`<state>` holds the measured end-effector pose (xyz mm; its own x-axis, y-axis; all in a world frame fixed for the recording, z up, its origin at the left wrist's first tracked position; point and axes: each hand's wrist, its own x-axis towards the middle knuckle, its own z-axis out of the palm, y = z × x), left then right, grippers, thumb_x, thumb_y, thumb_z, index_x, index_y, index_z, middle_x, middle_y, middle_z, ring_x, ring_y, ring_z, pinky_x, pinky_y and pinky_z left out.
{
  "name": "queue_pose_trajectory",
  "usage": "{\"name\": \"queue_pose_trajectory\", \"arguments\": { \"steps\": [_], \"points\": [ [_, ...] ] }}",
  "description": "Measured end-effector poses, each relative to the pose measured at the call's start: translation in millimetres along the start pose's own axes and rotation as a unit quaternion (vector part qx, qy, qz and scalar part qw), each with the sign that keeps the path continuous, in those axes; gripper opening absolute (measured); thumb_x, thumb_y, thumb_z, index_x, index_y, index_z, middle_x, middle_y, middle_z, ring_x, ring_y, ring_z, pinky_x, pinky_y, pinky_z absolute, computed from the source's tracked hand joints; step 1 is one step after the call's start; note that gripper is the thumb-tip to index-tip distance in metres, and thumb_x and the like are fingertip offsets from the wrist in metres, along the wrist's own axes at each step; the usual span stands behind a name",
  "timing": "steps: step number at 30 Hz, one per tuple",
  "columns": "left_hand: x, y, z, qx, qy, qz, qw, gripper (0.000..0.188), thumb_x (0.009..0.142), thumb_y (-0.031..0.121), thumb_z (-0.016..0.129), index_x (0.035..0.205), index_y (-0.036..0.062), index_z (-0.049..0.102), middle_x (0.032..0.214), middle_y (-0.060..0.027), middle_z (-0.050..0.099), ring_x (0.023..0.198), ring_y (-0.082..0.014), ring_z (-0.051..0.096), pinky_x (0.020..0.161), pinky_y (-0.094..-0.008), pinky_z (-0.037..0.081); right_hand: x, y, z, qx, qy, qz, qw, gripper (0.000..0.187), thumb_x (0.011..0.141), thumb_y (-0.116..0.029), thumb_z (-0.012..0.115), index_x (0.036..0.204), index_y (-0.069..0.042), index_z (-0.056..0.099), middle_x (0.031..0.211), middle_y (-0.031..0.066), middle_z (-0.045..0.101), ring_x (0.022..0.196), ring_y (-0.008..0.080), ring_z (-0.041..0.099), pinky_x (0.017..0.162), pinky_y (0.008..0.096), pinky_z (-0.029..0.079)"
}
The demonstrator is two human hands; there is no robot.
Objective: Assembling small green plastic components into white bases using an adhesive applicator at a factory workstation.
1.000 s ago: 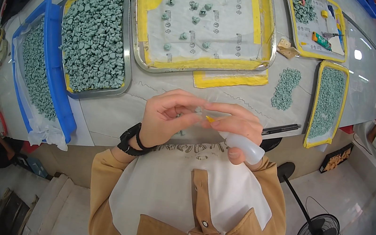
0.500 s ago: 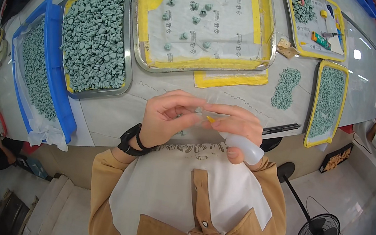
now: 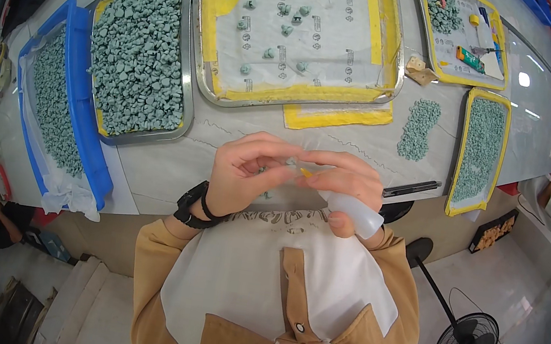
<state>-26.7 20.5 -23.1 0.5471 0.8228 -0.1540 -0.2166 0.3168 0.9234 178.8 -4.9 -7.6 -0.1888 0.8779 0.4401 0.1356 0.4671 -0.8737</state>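
Observation:
My right hand (image 3: 352,182) is wrapped around a translucent white squeeze bottle (image 3: 361,217), whose yellow tip (image 3: 306,172) points toward my left hand (image 3: 243,166). Between the thumb and fingertips of the left hand I pinch a small green piece (image 3: 291,163), partly hidden by the fingers. The fingertips of both hands meet or nearly meet above the table's front edge. Below the left fingers a few more green pieces (image 3: 266,194) show on the table. Whether the bottle's tip touches the pinched piece I cannot tell.
A large yellow-taped tray (image 3: 376,95) with several scattered green pieces lies ahead. Left stand a heaped metal tray (image 3: 186,101) and a blue bin (image 3: 81,91). Right are a loose pile (image 3: 420,130), a black pen (image 3: 412,189), a smaller tray (image 3: 455,175) and a tool tray (image 3: 455,79).
The right hand and the bottle have shifted very slightly to the left. The left hand keeps its pinch in nearly the same place.

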Motion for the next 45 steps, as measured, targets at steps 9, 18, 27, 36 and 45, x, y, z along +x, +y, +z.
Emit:
{"name": "queue_pose_trajectory", "arguments": {
  "steps": [9, 18, 27, 36, 45],
  "points": [
    [0, 0, 4, -0.048, 0.02, -0.005, 0.999, 0.033, 0.085, -0.012, 0.058, 0.117, -0.0068, 0.061, 0.113, -0.0124, 0.059, 0.097, -0.013, 0.061, 0.081, -0.0244, 0.052, -5, 0, 0, 0.015, 0.008, 0.004, 1.0, 0.048, 0.094, -0.046, 0.047, 0.091, 0.0, 0.063, 0.086, 0.0225, 0.069, 0.087, 0.0357, 0.069, 0.065, 0.0382, 0.057],
    [0, 0, 4, -0.049, 0.018, 0.0, 0.999, 0.033, 0.085, -0.012, 0.058, 0.117, -0.0068, 0.061, 0.112, -0.0123, 0.059, 0.095, -0.0131, 0.061, 0.08, -0.0242, 0.052, -6, 0, 0, 0.006, -0.009, 0.027, 1.0, 0.052, 0.093, -0.05, 0.047, 0.092, -0.001, 0.064, 0.101, 0.0273, 0.067, 0.087, 0.0323, 0.067, 0.067, 0.0374, 0.056],
    [-1, 0, 1, -0.037, 0.004, -0.01, 0.999, 0.034, 0.084, -0.016, 0.057, 0.117, -0.0083, 0.059, 0.116, -0.0163, 0.057, 0.103, -0.0203, 0.061, 0.087, -0.0304, 0.053, -4, 0, -1, 0.001, -0.016, 0.025, 1.0, 0.05, 0.093, -0.048, 0.047, 0.093, -0.001, 0.064, 0.1, 0.0274, 0.067, 0.083, 0.0326, 0.068, 0.066, 0.0374, 0.055],
    [1, 2, 1, -0.038, -0.001, -0.01, 0.999, 0.033, 0.084, -0.016, 0.056, 0.117, -0.0089, 0.059, 0.116, -0.0168, 0.057, 0.1, -0.0204, 0.062, 0.087, -0.0315, 0.054, -6, 3, 0, 0.022, 0.001, 0.014, 1.0, 0.048, 0.094, -0.047, 0.048, 0.093, 0.0, 0.062, 0.102, 0.0294, 0.066, 0.079, 0.0319, 0.068, 0.063, 0.0373, 0.056],
    [0, 0, 4, -0.03, 0.05, -0.02, 0.998, 0.031, 0.083, -0.014, 0.06, 0.113, -0.0085, 0.061, 0.111, -0.0115, 0.057, 0.093, -0.0128, 0.059, 0.083, -0.0257, 0.053, -7, -5, -25, -0.145, -0.072, 0.052, 0.985, 0.03, 0.086, -0.027, 0.062, 0.101, -0.001, 0.061, 0.095, 0.0175, 0.064, 0.082, 0.0323, 0.063, 0.067, 0.0391, 0.052]
  ]
}}
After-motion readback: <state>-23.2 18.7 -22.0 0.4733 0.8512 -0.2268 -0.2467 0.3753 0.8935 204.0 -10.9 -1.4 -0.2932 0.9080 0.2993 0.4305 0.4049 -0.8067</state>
